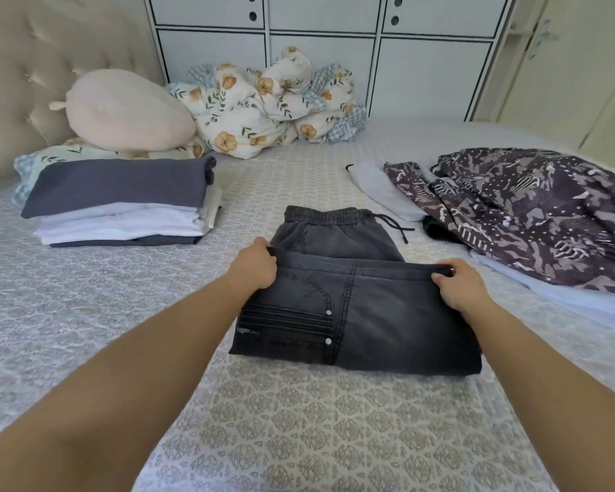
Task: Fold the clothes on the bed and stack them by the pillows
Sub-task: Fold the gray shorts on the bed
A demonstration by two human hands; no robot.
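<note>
Centre frame: left hand (254,265) and right hand (459,284) each pinch the jeans' (352,307) folded edge — bring it level onto the waistband, edges aligned; stack (118,204) waits upper left.

Colours on the bed
Jeans (363,314) washed black; folded stack (121,204) slate-grey over white; bedspread (299,420) pale grey w/ medallion print; duvet (267,104) cream w/ orange flowers; unfolded garment (533,214) dk purple/white print.

faded denim trousers (355,314), tufted headboard (25,65)
</note>
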